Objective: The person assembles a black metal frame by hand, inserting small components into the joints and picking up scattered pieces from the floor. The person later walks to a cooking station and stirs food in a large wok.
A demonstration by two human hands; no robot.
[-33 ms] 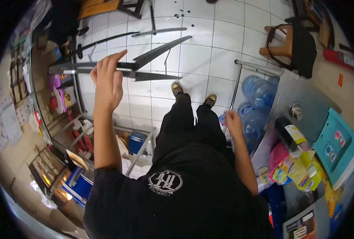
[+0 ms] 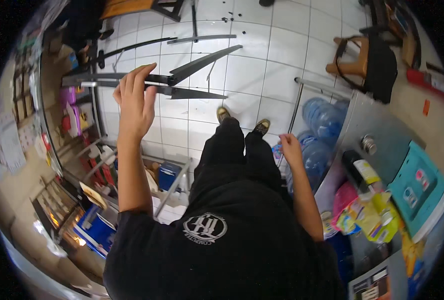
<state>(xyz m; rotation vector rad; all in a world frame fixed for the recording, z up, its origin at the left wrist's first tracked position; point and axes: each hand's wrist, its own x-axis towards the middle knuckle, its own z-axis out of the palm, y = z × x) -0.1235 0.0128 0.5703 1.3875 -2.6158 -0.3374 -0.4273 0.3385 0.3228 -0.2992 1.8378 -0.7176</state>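
Observation:
My left hand [image 2: 136, 102] reaches forward over dark metal bars [image 2: 89, 79], its fingers stretched out and the thumb apart. It overlaps the bars; whether it touches them I cannot tell. To the right of the hand, these bars meet two angled dark metal pieces [image 2: 204, 66] that taper toward their far ends. My right hand [image 2: 291, 149] hangs low beside my leg with its fingers loosely curled, and nothing shows in them. Close by are large clear blue water bottles [image 2: 316, 155]. A small colourful patch [image 2: 277, 151] shows just left of that hand; its kind is unclear.
More dark bars [image 2: 202, 38] and small black bits [image 2: 227, 20] lie on the white tiled floor [image 2: 282, 45]. At right stand a metal cabinet [image 2: 349, 130] with a dark bottle [image 2: 362, 170] and packets, and a brown stool [image 2: 354, 62] with a black bag. Cluttered shelves line the left.
The whole view shifts slightly. My right hand's fingers have moved a little, one now pointing more to the left. My left hand stays at the bars.

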